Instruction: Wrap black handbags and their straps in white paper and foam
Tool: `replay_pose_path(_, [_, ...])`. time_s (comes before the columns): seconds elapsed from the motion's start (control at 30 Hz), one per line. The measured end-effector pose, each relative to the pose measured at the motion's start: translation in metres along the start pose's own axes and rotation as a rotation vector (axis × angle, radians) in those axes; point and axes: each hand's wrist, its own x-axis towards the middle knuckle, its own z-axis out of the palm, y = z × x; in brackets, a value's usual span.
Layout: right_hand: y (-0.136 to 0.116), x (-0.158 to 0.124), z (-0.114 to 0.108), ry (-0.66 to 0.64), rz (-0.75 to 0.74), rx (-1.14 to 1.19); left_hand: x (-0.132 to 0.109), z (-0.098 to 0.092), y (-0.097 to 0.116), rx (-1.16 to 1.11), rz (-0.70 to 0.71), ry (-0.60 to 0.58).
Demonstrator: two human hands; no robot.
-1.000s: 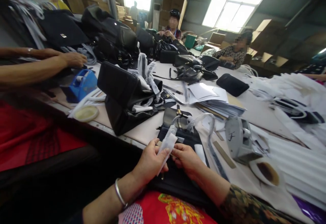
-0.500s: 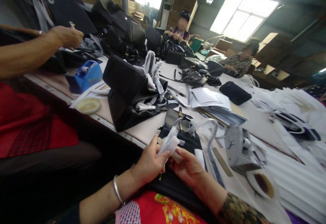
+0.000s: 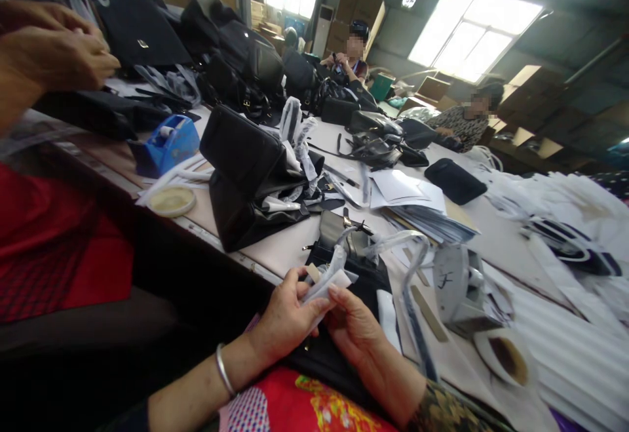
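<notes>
My left hand (image 3: 287,314) is closed around a bag strap wrapped in white film (image 3: 328,282), just above my lap. Facing it, my right hand (image 3: 358,330) pinches the white wrapping with thumb and fingers. A strip of beige card (image 3: 313,273) sticks up beside the wrapping, near my left fingers. Beneath both hands lies a black bag (image 3: 371,273) with a buckle, partly over the table edge and hidden in part by my hands. Another wrapped strap (image 3: 410,268) loops from the bag to the right.
A larger black bag (image 3: 240,163) stands left of centre. Near the table edge are a blue tape dispenser (image 3: 171,143) and a tape roll (image 3: 171,201). To the right are papers (image 3: 407,189) and a grey tape dispenser (image 3: 457,288). A co-worker's hands (image 3: 63,52) are at upper left.
My right hand has moved up and in, its thumb now on the end of the wrapping beside my left thumb. The co-worker's hands at left have shifted left and closer together.
</notes>
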Motion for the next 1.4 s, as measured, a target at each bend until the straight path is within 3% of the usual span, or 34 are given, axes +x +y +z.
replay_pose_path(0.2, [-0.008,0.002,-0.005,-0.003,0.039,-0.086,0.003,0.002,0.001,-0.027,-0.017,-0.052])
replay_pose_path(0.43, [-0.040,-0.016,-0.016,-0.124,0.134,-0.625,0.009,-0.004,-0.001,-0.066,-0.152,-0.054])
replay_pose_path(0.5, [-0.046,-0.026,-0.020,-0.128,0.036,-0.723,0.010,-0.006,-0.003,-0.103,-0.185,-0.051])
replay_pose_path(0.6, [-0.053,-0.033,-0.026,-0.169,-0.276,-1.021,0.012,-0.007,-0.004,-0.135,-0.204,-0.069])
replay_pose_path(0.73, [-0.068,-0.025,-0.025,-0.354,-0.768,-1.443,0.012,-0.006,0.000,-0.168,-0.213,-0.066])
replay_pose_path(0.8, [-0.076,-0.019,-0.022,-0.440,-0.891,-1.564,0.011,-0.006,0.003,-0.180,-0.217,-0.064])
replay_pose_path(1.17, [-0.083,-0.014,-0.008,-0.606,-0.966,-1.809,0.013,-0.009,-0.002,-0.133,-0.206,-0.077])
replay_pose_path(1.33, [-0.088,-0.014,-0.008,-0.529,-1.080,-1.817,0.013,-0.005,-0.005,0.011,-0.143,-0.080])
replay_pose_path(1.4, [-0.093,-0.013,-0.004,-0.566,-1.109,-1.891,0.014,-0.004,-0.005,0.122,-0.100,-0.093])
